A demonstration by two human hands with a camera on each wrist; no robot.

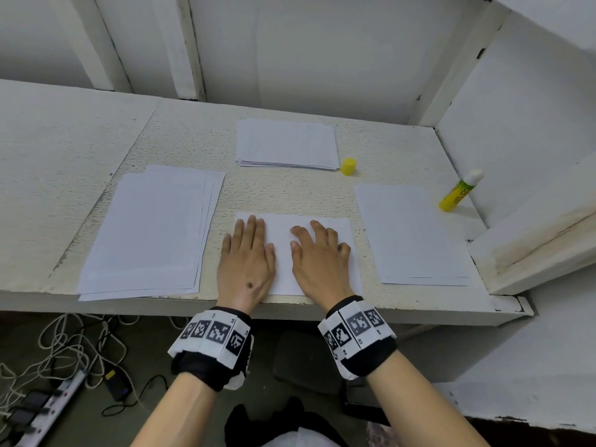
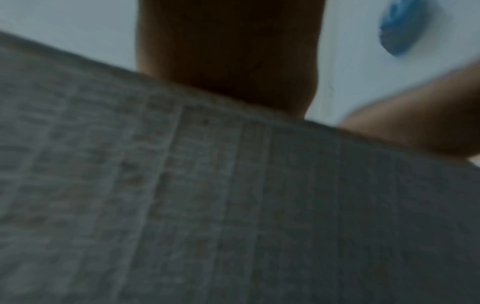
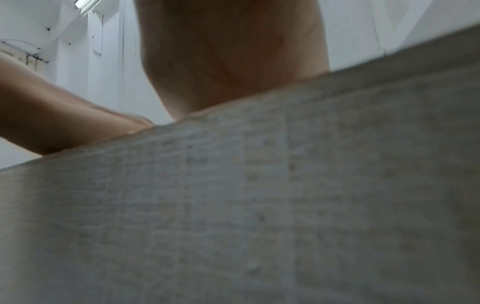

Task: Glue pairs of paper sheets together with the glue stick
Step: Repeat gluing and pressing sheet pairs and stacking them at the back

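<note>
Under the white table (image 1: 64, 124), a power strip (image 1: 48, 411) and tangled cables (image 1: 74, 346) lie on the floor.

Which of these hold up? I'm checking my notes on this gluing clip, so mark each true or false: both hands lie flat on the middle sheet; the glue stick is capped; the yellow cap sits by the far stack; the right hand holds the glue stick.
1. Both the left hand and the right hand lie flat on the middle sheet: true.
2. The glue stick is capped: false, its white tip is bare.
3. The yellow cap sits by the far stack: true.
4. The right hand holds the glue stick: false, it leans against the right wall, untouched.
</note>
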